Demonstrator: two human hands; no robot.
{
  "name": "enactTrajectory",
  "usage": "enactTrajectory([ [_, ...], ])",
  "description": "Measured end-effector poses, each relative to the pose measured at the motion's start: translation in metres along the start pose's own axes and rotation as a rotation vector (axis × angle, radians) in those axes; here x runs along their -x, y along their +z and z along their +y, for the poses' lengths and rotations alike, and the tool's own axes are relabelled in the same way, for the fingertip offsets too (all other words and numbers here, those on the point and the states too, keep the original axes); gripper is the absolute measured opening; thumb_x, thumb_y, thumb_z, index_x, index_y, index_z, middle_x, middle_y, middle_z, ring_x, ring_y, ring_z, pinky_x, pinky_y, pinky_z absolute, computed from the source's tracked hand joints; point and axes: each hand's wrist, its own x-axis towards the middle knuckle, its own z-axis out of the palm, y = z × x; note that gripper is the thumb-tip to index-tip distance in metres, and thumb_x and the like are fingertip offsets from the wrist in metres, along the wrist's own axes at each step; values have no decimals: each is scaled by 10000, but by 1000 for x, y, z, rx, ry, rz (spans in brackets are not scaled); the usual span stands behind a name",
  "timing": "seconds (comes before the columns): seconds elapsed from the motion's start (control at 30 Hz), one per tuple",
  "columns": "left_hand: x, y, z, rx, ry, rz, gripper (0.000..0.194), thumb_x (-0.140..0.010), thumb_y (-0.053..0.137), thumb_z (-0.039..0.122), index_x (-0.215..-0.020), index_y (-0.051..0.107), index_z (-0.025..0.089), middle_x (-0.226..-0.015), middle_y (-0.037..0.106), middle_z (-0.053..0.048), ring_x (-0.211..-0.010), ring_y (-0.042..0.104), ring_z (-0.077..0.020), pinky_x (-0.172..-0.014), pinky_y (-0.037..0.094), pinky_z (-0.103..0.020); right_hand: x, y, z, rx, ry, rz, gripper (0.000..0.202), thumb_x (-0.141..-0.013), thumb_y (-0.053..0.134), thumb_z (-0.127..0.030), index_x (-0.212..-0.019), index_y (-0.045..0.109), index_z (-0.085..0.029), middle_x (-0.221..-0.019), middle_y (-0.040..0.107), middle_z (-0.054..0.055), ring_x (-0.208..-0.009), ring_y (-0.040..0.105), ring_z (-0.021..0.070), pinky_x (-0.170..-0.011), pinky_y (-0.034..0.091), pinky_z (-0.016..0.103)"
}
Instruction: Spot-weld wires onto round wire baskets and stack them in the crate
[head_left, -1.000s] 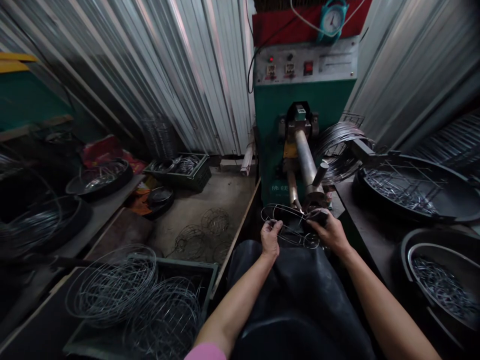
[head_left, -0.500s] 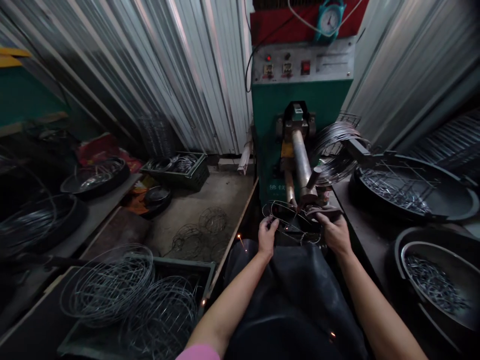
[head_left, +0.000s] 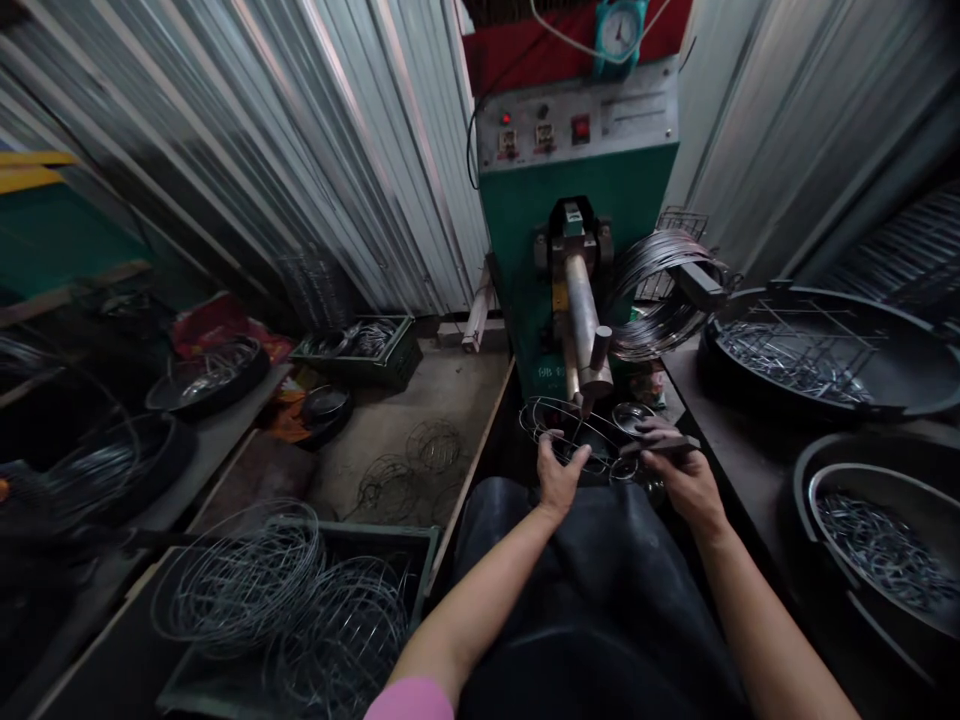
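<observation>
A round wire frame lies below the tip of the spot welder's arm. My left hand holds the near rim of this frame, with thumb and fingers set apart along the wire. My right hand is closed on a flat dark plate, to the right of the frame. A small shiny metal ring shows between my hands. Behind the plate sits a small round metal dish. My right fingertips partly hide the frame's right side.
A coil of wire hangs right of the green machine. Black pans of short metal pieces stand at right. At lower left, a green crate carries round wire baskets. Wire frames lie on the floor.
The sparks are gone. My left thumb has moved away from the fingers, and the plate in my right hand has shifted a little lower, away from the electrode. The view has turned slightly.
</observation>
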Motion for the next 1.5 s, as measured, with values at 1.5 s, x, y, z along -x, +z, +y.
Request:
enactTrajectory([
  [1.5,0,13,-9,315,-239,29,344,-611,743,320,-828,505,198,-747,498,15,-698,486,-124,-723,392,-269,-23,5,24,-139,275,125,345,-636,724,-458,-856,627,-210,-842,689,44,-815,634,228,-766,499,360],
])
